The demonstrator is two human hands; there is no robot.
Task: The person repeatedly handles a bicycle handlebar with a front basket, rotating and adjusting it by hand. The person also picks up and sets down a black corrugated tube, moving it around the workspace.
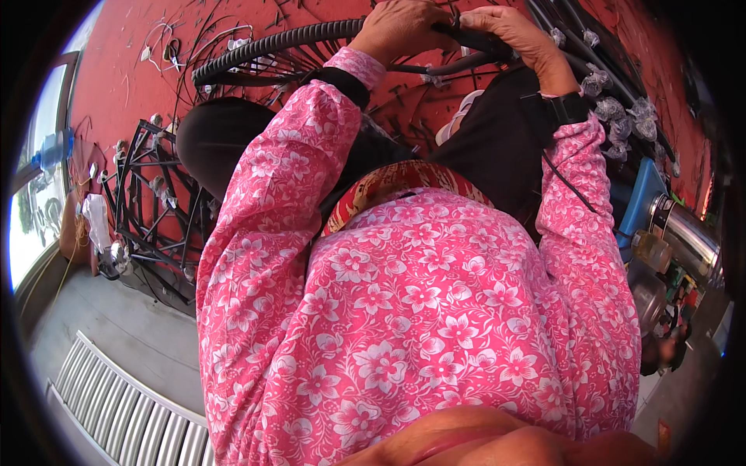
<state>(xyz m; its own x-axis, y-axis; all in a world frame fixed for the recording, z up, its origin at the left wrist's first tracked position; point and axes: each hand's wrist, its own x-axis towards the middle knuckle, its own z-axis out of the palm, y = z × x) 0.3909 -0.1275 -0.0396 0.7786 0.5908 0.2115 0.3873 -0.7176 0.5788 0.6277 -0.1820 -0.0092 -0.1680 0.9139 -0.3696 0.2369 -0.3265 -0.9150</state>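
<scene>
Both my hands are close together at the top of the view, working on a bundle of black cables. My left hand [406, 29] is closed around the end of a thick black corrugated tube [272, 45] that curves away to the left. Close beside it, my right hand [514, 37] has its thumb and fingers pinched on a dark sleeve-like part of the cable bundle [475, 59]. Exactly what lies between the fingertips is partly hidden. Thinner black cables branch out below and to the left of my hands.
A red surface [116, 85] strewn with cable pieces lies around me. Black cable bundles [159, 194] with plastic-wrapped ends lie at left, and more wrapped connectors [610, 116] at right. A steel flask [684, 233] stands beside a blue container [643, 198]. A slatted metal rack [128, 400] is at lower left.
</scene>
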